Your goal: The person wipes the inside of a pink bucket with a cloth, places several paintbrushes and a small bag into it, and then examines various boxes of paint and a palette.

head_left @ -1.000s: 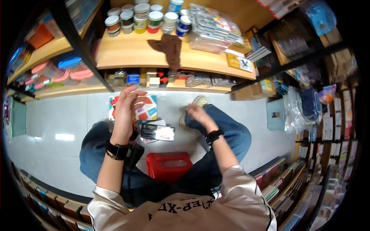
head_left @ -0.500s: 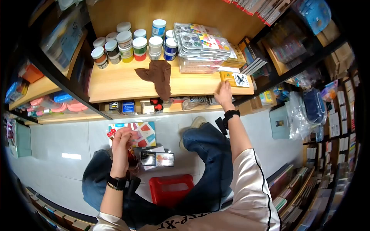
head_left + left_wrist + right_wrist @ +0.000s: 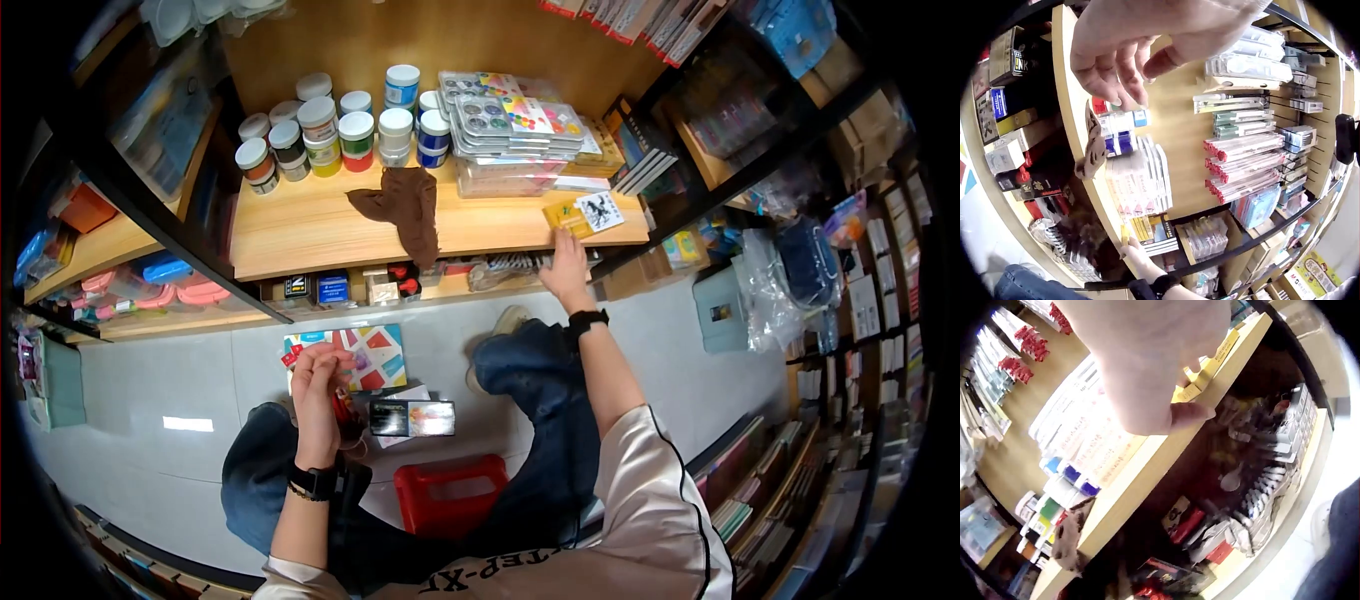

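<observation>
At the shelf's front right corner lies a flat yellow box [image 3: 565,216] with a white panel [image 3: 600,210] bearing a black figure. My right hand [image 3: 568,268] reaches over the shelf edge, its fingertips on the near side of this box. In the right wrist view the fingertips touch the yellow box [image 3: 1213,365], while the thumb lies apart, lower down by the shelf edge. My left hand [image 3: 318,400] is raised above the floor, fingers loosely bent and holding nothing. The left wrist view also shows the left hand [image 3: 1154,44] without any object.
Paint jars [image 3: 356,140] and stacked paint palettes [image 3: 510,115] stand along the shelf [image 3: 310,225]. A brown cloth-like piece [image 3: 405,210] hangs over its front edge. On the floor are a colourful patterned pack [image 3: 370,355], a black box [image 3: 412,417] and a red stool [image 3: 450,490].
My right hand went from over the knee to the shelf's right corner. Since then the yellow box has slid a little left and turned under its fingers. The left hand stays raised.
</observation>
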### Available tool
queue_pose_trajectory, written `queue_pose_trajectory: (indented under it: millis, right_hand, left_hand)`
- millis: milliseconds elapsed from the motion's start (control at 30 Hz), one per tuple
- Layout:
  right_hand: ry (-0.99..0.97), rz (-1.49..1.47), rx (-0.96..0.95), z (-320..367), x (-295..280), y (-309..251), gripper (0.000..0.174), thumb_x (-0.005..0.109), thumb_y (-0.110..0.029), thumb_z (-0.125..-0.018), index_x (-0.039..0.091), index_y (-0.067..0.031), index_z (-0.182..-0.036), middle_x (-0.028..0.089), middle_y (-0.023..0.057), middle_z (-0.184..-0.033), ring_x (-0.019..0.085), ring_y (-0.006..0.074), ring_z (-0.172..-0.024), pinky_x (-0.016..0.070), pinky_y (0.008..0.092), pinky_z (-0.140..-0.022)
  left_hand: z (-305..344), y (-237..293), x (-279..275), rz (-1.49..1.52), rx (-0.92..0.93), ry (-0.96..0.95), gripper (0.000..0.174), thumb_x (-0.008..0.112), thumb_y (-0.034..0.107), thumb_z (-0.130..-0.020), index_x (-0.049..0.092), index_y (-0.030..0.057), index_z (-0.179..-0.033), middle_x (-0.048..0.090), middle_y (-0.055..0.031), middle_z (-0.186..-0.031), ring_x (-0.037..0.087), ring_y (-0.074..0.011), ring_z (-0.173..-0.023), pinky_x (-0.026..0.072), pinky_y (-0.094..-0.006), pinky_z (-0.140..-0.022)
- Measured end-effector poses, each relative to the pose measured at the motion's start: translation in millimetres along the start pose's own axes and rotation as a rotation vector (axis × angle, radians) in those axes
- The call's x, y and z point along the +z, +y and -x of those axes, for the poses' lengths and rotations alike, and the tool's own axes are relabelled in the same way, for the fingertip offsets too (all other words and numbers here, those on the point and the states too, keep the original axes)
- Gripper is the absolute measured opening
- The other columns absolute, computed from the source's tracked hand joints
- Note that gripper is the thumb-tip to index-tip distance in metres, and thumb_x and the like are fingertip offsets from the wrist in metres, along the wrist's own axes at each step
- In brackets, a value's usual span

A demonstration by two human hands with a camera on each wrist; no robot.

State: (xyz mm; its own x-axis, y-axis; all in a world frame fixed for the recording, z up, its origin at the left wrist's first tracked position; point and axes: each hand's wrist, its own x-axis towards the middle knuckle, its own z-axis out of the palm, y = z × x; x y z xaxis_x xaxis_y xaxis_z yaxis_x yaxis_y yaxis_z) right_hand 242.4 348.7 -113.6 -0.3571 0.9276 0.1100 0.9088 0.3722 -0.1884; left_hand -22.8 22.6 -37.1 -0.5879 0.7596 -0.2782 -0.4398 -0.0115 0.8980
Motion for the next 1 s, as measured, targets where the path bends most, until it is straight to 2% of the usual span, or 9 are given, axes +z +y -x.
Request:
queue_pose_trajectory:
  millis: [200,267,333,400,433,700,833,900,1000]
  right_hand:
    - [0.303,-0.378,0.028,-3.9,4.4,9.0,0.051,0.059,-0.013,-0.069,0.045,0.0058,-0.114,0.051,0.0246,-0.108,0.045,0.0385,-0.105,0.0348,0.0407,-0.093]
    - [0.529,-0.456,0.365,-22.1,47.4,52.4,0.042,0.063,-0.015,-0.070,0.051,0.0036,-0.106,0.058,0.0205,-0.093,0.059,0.0270,-0.076,0.0459,0.0380,-0.069]
    - [0.430,-0.483,0.401,-26.7,42.8,59.5,0.043,0.066,-0.031,-0.074,0.053,0.0015,-0.100,0.060,0.0130,-0.079,0.058,0.0204,-0.065,0.0461,0.0335,-0.058]
    - [-0.125,-1.171,0.865,-12.5,-6.3,15.7,0.049,0.060,-0.044,-0.079,0.054,-0.0010,-0.101,0.060,0.0078,-0.070,0.058,0.0197,-0.059,0.0463,0.0302,-0.053]
    - [-0.121,-1.179,0.878,-19.5,-1.1,8.2,0.052,0.051,-0.052,-0.082,0.054,-0.0032,-0.099,0.059,0.0054,-0.066,0.057,0.0187,-0.054,0.0462,0.0286,-0.048]
    - [0.012,-1.456,0.886,-23.1,14.3,-13.9,0.033,0.052,-0.041,-0.085,0.050,-0.0077,-0.085,0.052,0.0030,-0.059,0.043,0.0108,-0.039,0.0329,0.0225,-0.034]
    - [0.003,-2.217,0.611,23.5,-55.1,-48.4,0.017,0.049,-0.026,-0.089,0.047,-0.0099,-0.086,0.036,-0.0012,-0.052,0.025,0.0074,-0.036,0.0203,0.0207,-0.033]
    - [-0.032,-2.145,0.675,80.2,-84.1,-83.0,0.019,0.048,-0.030,-0.091,0.050,-0.0104,-0.091,0.042,-0.0017,-0.056,0.032,0.0055,-0.041,0.0257,0.0186,-0.035]
    - [-0.123,-1.732,0.370,182.7,-94.6,-146.3,0.019,0.048,-0.027,-0.091,0.050,-0.0105,-0.099,0.047,-0.0051,-0.066,0.034,0.0010,-0.048,0.0239,0.0154,-0.040]
  left_hand:
    - [1.6,5.0,0.3,0.033,0.024,-0.009,0.013,0.046,0.014,-0.089,0.049,0.0052,-0.098,0.060,-0.0060,-0.087,0.058,-0.0117,-0.079,0.0439,-0.0221,-0.071]
    - [1.5,6.0,-1.8,0.041,0.032,-0.003,0.013,0.046,0.014,-0.089,0.049,0.0052,-0.098,0.060,-0.0059,-0.087,0.058,-0.0115,-0.079,0.0437,-0.0219,-0.071]
    - [0.9,4.5,-4.1,0.035,0.032,0.009,0.013,0.046,0.014,-0.089,0.049,0.0051,-0.098,0.060,-0.0058,-0.086,0.058,-0.0115,-0.078,0.0435,-0.0216,-0.070]
    - [-0.8,1.1,-6.0,0.036,0.020,0.016,0.013,0.046,0.014,-0.089,0.049,0.0052,-0.098,0.060,-0.0059,-0.086,0.058,-0.0116,-0.078,0.0433,-0.0215,-0.070]
    - [-1.9,-0.7,-6.5,0.035,0.006,0.021,0.013,0.046,0.014,-0.088,0.049,0.0052,-0.097,0.060,-0.0059,-0.086,0.058,-0.0116,-0.078,0.0432,-0.0214,-0.069]
    - [0.4,0.4,4.0,-0.029,-0.037,-0.012,0.012,0.043,0.009,-0.089,0.051,0.0063,-0.098,0.061,-0.0040,-0.089,0.056,-0.0090,-0.081,0.0418,-0.0200,-0.069]
    - [7.7,3.1,12.8,-0.089,-0.087,-0.171,0.015,0.046,0.015,-0.089,0.051,0.0053,-0.098,0.061,-0.0048,-0.093,0.057,-0.0102,-0.086,0.0428,-0.0215,-0.075]
    - [10.6,-0.9,17.8,-0.145,-0.115,-0.275,0.021,0.045,0.017,-0.090,0.051,0.0037,-0.105,0.060,-0.0056,-0.097,0.056,-0.0114,-0.089,0.0433,-0.0233,-0.077]
    - [20.1,-6.7,33.0,-0.098,-0.174,-0.512,0.031,0.045,0.025,-0.091,0.046,0.0041,-0.115,0.057,-0.0090,-0.108,0.054,-0.0151,-0.097,0.0417,-0.0269,-0.083]
